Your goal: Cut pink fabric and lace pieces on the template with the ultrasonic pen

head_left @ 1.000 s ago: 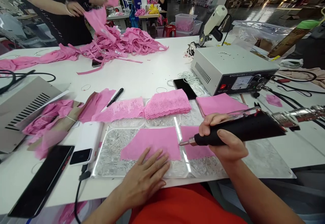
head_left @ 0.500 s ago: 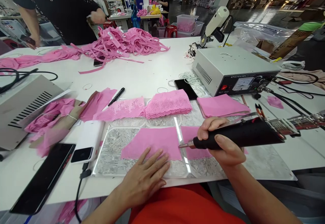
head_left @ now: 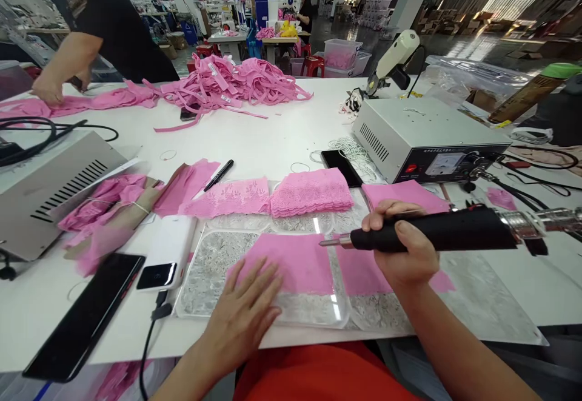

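Note:
My left hand [head_left: 243, 310] lies flat with fingers spread on the left part of a pink fabric panel [head_left: 302, 264]. The panel rests on a clear rounded-corner sheet [head_left: 204, 283] over a grey marbled board [head_left: 486, 298]. My right hand [head_left: 409, 258] is wrapped round a black corded handpiece [head_left: 454, 231]. Its slim metal tip points left at the panel's upper right corner; whether it touches the cloth I cannot tell. Beneath the handpiece lies a second pink panel [head_left: 364, 276], partly covered by my right hand. Behind are a pink lace stack [head_left: 313, 192] and folded pink fabric [head_left: 402, 195].
A grey control box [head_left: 431, 134] with a meter stands back right, another box [head_left: 59, 188] at left. Near my left arm lie a white power bank [head_left: 168, 252] and a black phone-like slab [head_left: 86, 316]. A co-worker's hands [head_left: 50, 85] reach over pink garments [head_left: 236, 85].
The handpiece's tip has moved away from me along the panel's right edge. My left hand has slid left on the cloth. The co-worker has leaned over, reaching to the pink garments.

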Demonstrator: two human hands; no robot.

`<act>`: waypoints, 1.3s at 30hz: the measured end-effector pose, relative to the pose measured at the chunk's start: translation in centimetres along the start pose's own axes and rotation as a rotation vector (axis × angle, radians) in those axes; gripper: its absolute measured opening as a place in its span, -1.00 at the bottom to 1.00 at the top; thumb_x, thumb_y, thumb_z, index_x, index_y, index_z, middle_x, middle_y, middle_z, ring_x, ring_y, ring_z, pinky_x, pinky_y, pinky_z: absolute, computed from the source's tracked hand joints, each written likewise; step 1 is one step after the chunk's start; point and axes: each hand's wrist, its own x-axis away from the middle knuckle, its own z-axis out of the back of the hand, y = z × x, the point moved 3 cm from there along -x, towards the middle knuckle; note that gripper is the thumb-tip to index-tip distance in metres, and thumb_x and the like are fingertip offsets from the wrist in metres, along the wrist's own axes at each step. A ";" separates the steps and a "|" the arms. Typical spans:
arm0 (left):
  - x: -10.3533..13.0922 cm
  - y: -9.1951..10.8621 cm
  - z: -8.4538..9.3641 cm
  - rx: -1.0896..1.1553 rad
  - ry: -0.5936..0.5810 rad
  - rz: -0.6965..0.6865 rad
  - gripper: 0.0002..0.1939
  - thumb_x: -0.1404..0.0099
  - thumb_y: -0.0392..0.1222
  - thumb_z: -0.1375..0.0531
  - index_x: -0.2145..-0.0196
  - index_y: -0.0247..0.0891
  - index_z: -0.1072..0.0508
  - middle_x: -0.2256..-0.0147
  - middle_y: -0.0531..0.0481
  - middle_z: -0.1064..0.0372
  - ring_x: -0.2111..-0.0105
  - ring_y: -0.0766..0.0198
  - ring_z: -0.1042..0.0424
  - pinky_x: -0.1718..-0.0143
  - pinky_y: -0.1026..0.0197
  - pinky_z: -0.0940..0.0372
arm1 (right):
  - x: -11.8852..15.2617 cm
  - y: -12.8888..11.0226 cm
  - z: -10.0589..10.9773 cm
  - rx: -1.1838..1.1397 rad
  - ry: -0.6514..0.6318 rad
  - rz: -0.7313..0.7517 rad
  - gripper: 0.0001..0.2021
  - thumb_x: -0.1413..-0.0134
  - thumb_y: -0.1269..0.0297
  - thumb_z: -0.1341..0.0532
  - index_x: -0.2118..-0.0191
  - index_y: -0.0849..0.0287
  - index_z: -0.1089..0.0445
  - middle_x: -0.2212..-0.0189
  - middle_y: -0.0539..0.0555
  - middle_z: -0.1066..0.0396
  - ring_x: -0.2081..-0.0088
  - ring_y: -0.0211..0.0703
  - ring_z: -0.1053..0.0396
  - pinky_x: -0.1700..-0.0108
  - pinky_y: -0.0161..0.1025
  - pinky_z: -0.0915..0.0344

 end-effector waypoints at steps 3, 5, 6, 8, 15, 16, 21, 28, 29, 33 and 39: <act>1.4 -1.5 -0.3 -0.065 0.021 0.101 -0.59 -0.41 -0.28 -0.05 -0.19 -0.29 -0.30 -0.19 -0.13 -0.28 -0.32 0.09 -0.01 -0.36 -0.08 0.20 | -0.2 0.7 -1.5 0.019 -0.024 -0.008 -0.94 0.06 0.30 -0.22 0.38 0.11 -0.37 0.35 0.01 -0.30 0.49 -0.30 -0.29 0.42 -0.21 -0.34; 2.2 -2.0 -0.5 -0.083 0.034 0.138 -0.60 -0.41 -0.27 -0.06 -0.18 -0.28 -0.30 -0.18 -0.13 -0.30 -0.32 0.08 -0.03 -0.36 -0.09 0.20 | -0.1 1.2 -2.3 0.054 -0.060 -0.001 -0.93 0.03 0.28 -0.22 0.36 0.11 -0.36 0.34 0.01 -0.29 0.48 -0.29 -0.29 0.39 -0.19 -0.35; 2.5 -2.1 -0.6 -0.083 0.039 0.147 -0.60 -0.41 -0.28 -0.06 -0.18 -0.29 -0.31 -0.18 -0.13 -0.30 -0.32 0.07 -0.03 -0.36 -0.09 0.20 | -0.1 1.4 -2.6 0.069 -0.077 0.009 -0.92 0.03 0.27 -0.23 0.35 0.10 -0.36 0.33 0.01 -0.30 0.48 -0.29 -0.30 0.38 -0.19 -0.35; 2.8 -2.1 -0.8 -0.067 0.054 0.161 -0.62 -0.41 -0.28 -0.07 -0.16 -0.29 -0.33 -0.17 -0.12 -0.31 -0.31 0.06 -0.06 -0.36 -0.09 0.20 | 0.0 1.7 -3.0 0.087 -0.105 0.024 -0.92 0.02 0.28 -0.23 0.34 0.10 -0.36 0.34 0.00 -0.30 0.47 -0.29 -0.30 0.37 -0.18 -0.35; 2.9 -1.9 -1.0 -0.026 0.090 0.217 -0.63 -0.41 -0.23 -0.07 -0.14 -0.26 -0.35 -0.16 -0.09 -0.33 -0.30 0.10 -0.08 -0.36 -0.06 0.20 | 0.1 2.4 -3.4 0.103 -0.145 0.017 -0.93 0.00 0.31 -0.22 0.33 0.11 -0.36 0.34 0.00 -0.30 0.47 -0.28 -0.32 0.36 -0.17 -0.36; 2.9 -1.9 -1.0 -0.029 0.088 0.217 -0.62 -0.41 -0.22 -0.07 -0.15 -0.25 -0.34 -0.16 -0.10 -0.32 -0.30 0.09 -0.08 -0.36 -0.07 0.19 | 0.1 2.4 -3.4 0.115 -0.147 0.014 -0.93 0.00 0.31 -0.22 0.33 0.10 -0.35 0.34 0.00 -0.30 0.47 -0.28 -0.32 0.37 -0.17 -0.36; 2.9 -1.9 -1.0 -0.036 0.084 0.219 -0.62 -0.41 -0.23 -0.07 -0.15 -0.26 -0.34 -0.16 -0.10 -0.33 -0.29 0.09 -0.09 -0.36 -0.07 0.19 | 0.0 2.3 -3.3 0.143 -0.156 0.020 -0.94 0.01 0.29 -0.23 0.37 0.11 -0.33 0.36 -0.01 -0.30 0.48 -0.28 -0.32 0.37 -0.17 -0.38; 2.8 -1.7 -0.7 -0.021 0.120 0.237 -0.66 -0.41 -0.24 -0.07 -0.11 -0.27 -0.39 -0.15 -0.05 -0.35 -0.24 0.07 -0.19 -0.36 -0.07 0.19 | -0.2 2.4 -3.9 0.108 -0.153 0.030 -0.95 0.02 0.32 -0.23 0.36 0.10 -0.36 0.36 -0.01 -0.31 0.49 -0.30 -0.32 0.39 -0.19 -0.37; 2.8 -1.7 -0.7 -0.020 0.125 0.241 -0.66 -0.41 -0.24 -0.08 -0.10 -0.28 -0.39 -0.14 -0.06 -0.35 -0.24 0.06 -0.20 -0.36 -0.08 0.18 | -0.1 2.4 -4.1 0.093 -0.154 0.032 -0.95 0.01 0.32 -0.23 0.35 0.10 -0.37 0.35 -0.01 -0.32 0.48 -0.30 -0.32 0.38 -0.19 -0.37; 3.1 -1.6 -0.4 -0.027 0.135 0.258 -0.65 -0.40 -0.26 -0.09 -0.11 -0.29 -0.37 -0.14 -0.08 -0.35 -0.24 0.05 -0.19 -0.34 -0.10 0.13 | 0.1 2.8 -5.4 0.040 -0.197 0.016 -0.93 0.01 0.31 -0.25 0.33 0.11 -0.39 0.34 0.00 -0.32 0.48 -0.31 -0.33 0.36 -0.19 -0.37; 3.8 -1.5 -0.2 -0.026 0.120 0.269 -0.65 -0.40 -0.26 -0.09 -0.12 -0.28 -0.37 -0.13 -0.08 -0.36 -0.25 0.07 -0.17 -0.35 -0.07 0.15 | 0.4 3.4 -6.4 0.030 -0.236 -0.015 -0.93 0.01 0.31 -0.28 0.34 0.10 -0.40 0.33 -0.02 -0.33 0.48 -0.32 -0.33 0.36 -0.19 -0.38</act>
